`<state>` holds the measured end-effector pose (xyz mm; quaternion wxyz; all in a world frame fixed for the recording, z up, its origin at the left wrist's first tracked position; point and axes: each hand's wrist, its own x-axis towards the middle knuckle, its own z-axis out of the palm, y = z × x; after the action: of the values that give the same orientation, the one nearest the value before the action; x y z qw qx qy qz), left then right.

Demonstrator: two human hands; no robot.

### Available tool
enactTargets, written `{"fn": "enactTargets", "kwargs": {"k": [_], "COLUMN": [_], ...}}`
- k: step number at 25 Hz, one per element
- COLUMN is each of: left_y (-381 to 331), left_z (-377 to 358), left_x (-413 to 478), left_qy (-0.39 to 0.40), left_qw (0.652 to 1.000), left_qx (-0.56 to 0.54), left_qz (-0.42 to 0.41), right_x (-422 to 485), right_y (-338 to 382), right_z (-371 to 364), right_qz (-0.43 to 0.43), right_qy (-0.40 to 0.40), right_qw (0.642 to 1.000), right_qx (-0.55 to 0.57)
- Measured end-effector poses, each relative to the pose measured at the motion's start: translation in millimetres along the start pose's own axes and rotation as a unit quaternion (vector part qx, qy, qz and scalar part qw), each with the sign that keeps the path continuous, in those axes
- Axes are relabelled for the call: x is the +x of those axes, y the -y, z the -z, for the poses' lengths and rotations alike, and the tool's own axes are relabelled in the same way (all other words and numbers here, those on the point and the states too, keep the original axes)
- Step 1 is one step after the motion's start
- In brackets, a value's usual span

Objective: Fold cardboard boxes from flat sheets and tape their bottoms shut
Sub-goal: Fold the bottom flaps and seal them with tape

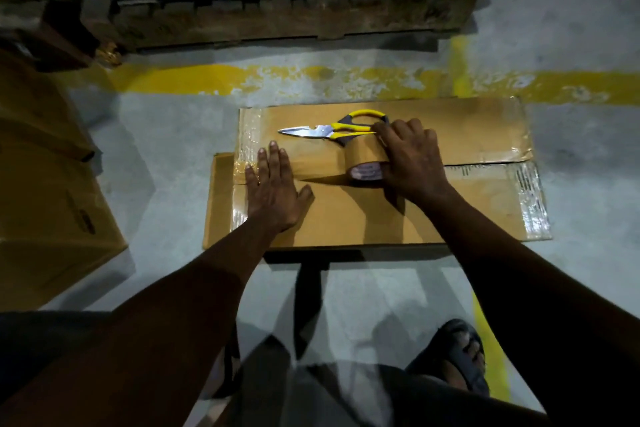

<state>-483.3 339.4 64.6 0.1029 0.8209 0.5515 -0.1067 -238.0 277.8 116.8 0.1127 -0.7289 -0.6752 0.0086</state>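
Head view: cardboard box (363, 218) lies bottom-up on the concrete floor (166, 135), its two long flaps meeting in a seam that runs left to right under both hands. Left hand (273, 187) palm-down on the box near its left end, fingers (273, 156) straight and slightly spread, thumb splayed out to the right, pressing flat on the seam; wrist low, forearm reaching forward from lower left. A tape strip (311, 163) stretches from beneath those fingertips rightward to the tape roll (363, 163). Right hand (412, 159) grips the roll from above, its fingers (398, 130) curled over the far side, thumb tucked at the near face; the roll stands on edge on the seam. Scissors (336, 128) with yellow handles lie on the far flap just beyond the right fingertips, blades pointing left; whether fingertips touch the handles I cannot tell. More boxes (52, 184) left of the left hand; a wooden pallet (277, 17) and a worn yellow line (194, 80) well beyond the fingers. Sandalled foot (460, 357) near the right forearm.
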Motion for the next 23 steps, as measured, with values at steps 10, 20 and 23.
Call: {"fn": "enactTargets", "kwargs": {"k": [10, 20, 23], "left_y": [-88.9, -81.8, -115.6], "left_z": [2.7, 4.3, -0.4], "left_x": [4.8, 0.6, -3.8], "left_qy": [0.023, 0.002, 0.001], "left_qw": [0.999, 0.998, 0.997], "left_qx": [-0.031, 0.019, 0.026], "left_qz": [-0.003, -0.057, -0.078], "right_x": [2.9, -51.9, -50.5], "right_y": [9.1, -106.9, -95.6], "right_z": [-12.2, 5.4, -1.2], "right_qz": [0.001, -0.168, -0.181], "right_qy": [0.013, -0.067, -0.069], "right_qw": [1.000, 0.983, 0.977], "right_qx": [-0.025, 0.018, 0.089]}}
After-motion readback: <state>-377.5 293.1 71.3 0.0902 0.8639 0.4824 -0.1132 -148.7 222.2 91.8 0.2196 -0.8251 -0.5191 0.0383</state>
